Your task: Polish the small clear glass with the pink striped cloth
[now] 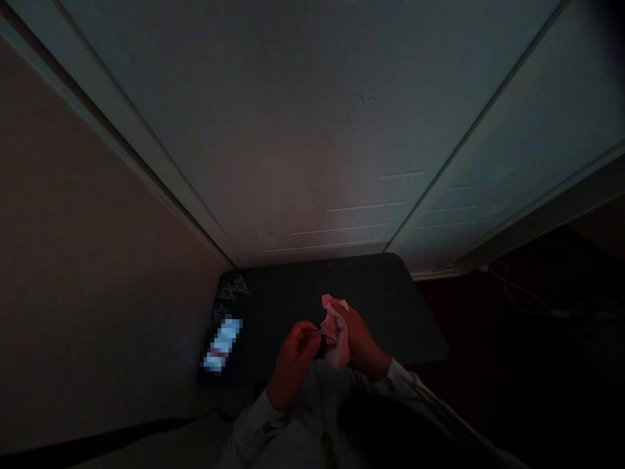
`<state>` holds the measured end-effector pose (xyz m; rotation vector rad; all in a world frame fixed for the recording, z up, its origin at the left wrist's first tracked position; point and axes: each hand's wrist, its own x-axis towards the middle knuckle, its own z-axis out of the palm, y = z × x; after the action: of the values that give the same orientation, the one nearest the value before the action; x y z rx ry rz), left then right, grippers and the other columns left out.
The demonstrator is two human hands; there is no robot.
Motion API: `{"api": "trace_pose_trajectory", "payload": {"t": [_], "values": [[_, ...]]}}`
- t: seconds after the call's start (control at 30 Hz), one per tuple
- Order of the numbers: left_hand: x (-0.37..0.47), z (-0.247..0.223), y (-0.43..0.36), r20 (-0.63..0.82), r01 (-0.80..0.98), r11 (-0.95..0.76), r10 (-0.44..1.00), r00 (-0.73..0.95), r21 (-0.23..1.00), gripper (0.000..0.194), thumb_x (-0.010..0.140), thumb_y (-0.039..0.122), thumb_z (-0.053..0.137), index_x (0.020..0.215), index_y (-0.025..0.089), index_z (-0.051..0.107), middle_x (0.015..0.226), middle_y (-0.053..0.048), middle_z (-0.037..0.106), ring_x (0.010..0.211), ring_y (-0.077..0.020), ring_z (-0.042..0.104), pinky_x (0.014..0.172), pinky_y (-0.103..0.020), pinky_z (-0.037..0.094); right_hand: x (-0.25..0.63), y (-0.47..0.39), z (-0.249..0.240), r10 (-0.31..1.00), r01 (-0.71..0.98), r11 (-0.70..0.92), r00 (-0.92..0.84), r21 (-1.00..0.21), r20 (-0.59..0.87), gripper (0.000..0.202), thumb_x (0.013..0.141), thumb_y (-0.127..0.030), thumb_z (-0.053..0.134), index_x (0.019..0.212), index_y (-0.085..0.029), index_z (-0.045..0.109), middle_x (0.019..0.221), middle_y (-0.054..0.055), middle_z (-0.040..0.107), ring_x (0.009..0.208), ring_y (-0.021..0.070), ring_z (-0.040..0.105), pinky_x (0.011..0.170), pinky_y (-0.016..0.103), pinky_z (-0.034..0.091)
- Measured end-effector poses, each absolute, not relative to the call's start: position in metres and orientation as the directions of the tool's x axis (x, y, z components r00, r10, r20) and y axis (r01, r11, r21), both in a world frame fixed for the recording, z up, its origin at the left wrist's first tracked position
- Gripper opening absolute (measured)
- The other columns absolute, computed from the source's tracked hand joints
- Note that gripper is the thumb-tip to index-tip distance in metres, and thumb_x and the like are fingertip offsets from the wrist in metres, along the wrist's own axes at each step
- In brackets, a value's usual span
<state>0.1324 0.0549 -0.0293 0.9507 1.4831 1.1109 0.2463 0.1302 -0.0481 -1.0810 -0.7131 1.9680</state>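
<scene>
Low in the head view, my right hand is wrapped round a crumpled pink piece of cloth or paper; which of the two it is, I cannot tell. Its loose corners poke out above the fingers. Facing it from the left, my left hand has thumb and fingers pinched on a small shiny thing at the edge of the pink piece. That thing is too small and dim to name. Both hands are above the near part of a dark table.
A lit phone, its screen blurred out, lies at the table's left side. Behind it sits a cluster of thin, pale loops. White panels with heart patterns rise behind the table. A cable runs at the right. The room is dim.
</scene>
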Motion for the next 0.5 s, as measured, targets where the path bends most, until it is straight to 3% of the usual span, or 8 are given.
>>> {"api": "trace_pose_trajectory", "payload": {"t": [0.5], "values": [[0.133,-0.025,0.056,-0.274,-0.042,0.271,0.95,-0.15,0.962,0.019,0.077,0.033,0.057,0.089,0.019,0.053,0.077,0.0,0.059,0.071,-0.0146,0.056,0.064,-0.025,0.044,0.249,0.129,-0.04,0.834,-0.302,-0.538,-0.325,-0.787,-0.446,0.03,0.07,-0.047,0.061,0.072,-0.022,0.046,0.042,-0.011,0.041,0.035,0.0081,0.042,0.035,0.019,0.033]]}}
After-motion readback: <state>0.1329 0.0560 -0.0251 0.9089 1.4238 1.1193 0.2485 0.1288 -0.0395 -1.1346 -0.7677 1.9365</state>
